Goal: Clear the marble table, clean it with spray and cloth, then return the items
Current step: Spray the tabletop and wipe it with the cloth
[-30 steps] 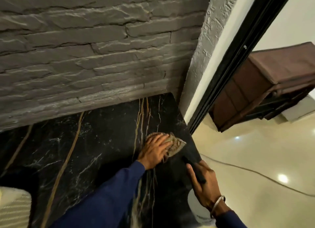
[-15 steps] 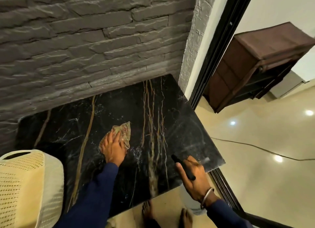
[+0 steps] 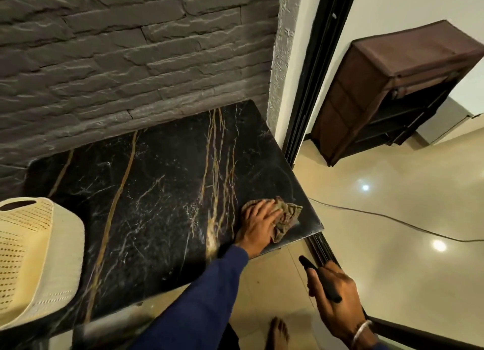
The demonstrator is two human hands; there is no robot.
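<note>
I read this as a room in someone's home. A black marble worktop (image 3: 157, 192) with gold veins sits against a grey stone-clad wall (image 3: 117, 61) across the upper left of the frame. At right, past a black door frame (image 3: 314, 74), a glossy cream tiled floor (image 3: 392, 258) mirrors ceiling lights, and a thin cable (image 3: 392, 220) trails over it. A brown fabric-covered shelf rack (image 3: 387, 87) stands at upper right. A cream perforated plastic basket (image 3: 39, 258) fills the lower left, and a bare foot (image 3: 279, 331) shows at the bottom.
</note>
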